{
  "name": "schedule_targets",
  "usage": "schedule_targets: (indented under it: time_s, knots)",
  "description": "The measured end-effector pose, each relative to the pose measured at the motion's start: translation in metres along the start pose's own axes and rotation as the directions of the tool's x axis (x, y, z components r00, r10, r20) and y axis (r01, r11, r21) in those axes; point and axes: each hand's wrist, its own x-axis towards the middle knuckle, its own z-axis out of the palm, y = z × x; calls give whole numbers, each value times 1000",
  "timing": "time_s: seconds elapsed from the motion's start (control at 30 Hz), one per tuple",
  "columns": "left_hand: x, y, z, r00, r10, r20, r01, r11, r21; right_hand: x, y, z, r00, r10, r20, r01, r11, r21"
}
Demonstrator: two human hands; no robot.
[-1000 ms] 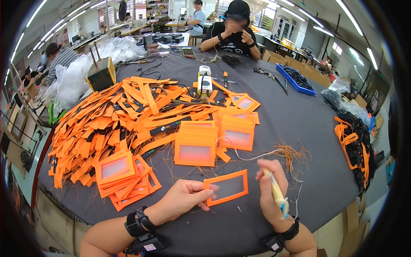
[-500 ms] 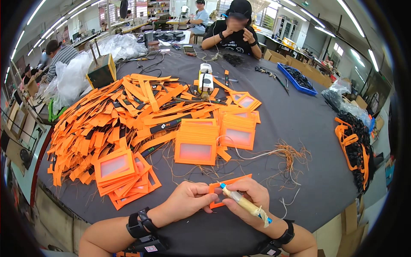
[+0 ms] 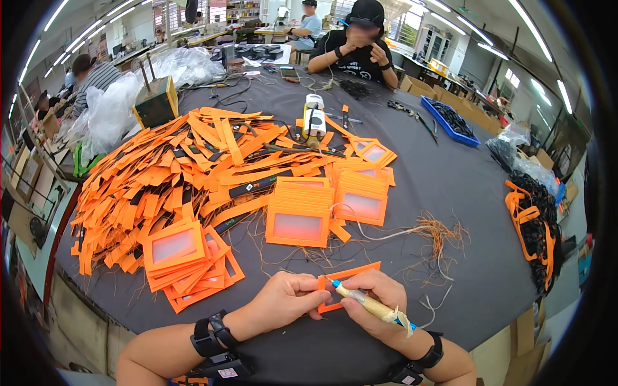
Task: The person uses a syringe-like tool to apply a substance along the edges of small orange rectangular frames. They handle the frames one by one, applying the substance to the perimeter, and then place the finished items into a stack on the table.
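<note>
A: Orange frame (image 3: 351, 273) lies on the bench (image 3: 463, 193) under both my hands. Which is nearer?

B: Left hand (image 3: 286, 299) pinches its left edge; right hand (image 3: 373, 302) grips the pen tool (image 3: 370, 307), long axis pointing up-left at the frame.

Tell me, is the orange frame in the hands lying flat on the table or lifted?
Cannot tell for sure. Both hands, left and right, cover most of the frame; its far edge looks close to the table.
</note>
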Motion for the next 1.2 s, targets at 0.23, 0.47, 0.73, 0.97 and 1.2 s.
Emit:
schedule_targets:
  time_s: [0.23, 0.47, 0.73, 0.97, 1.2]
  knots:
    - [0, 1, 0, 1000, 3, 12, -3, 1000, 15, 0, 1, 0, 1000, -9, 20, 10, 1000, -4]
    - [0, 4, 0, 1000, -4, 10, 4, 1000, 28, 0, 0, -1, 999, -17, 35, 17, 1000, -7]
    - [1, -1, -1, 1000, -9, 2, 9, 999, 44, 0, 3, -1, 999, -23, 23, 23, 1000, 11]
    - [0, -1, 0, 998, -69, -3, 69, 998, -10, -5, 0, -2, 999, 50, -15, -49, 995, 88]
    - [0, 8, -4, 989, -95, -116, 72, 980, -185, -7, -4, -5, 968, 208, -139, -137, 905, 403]
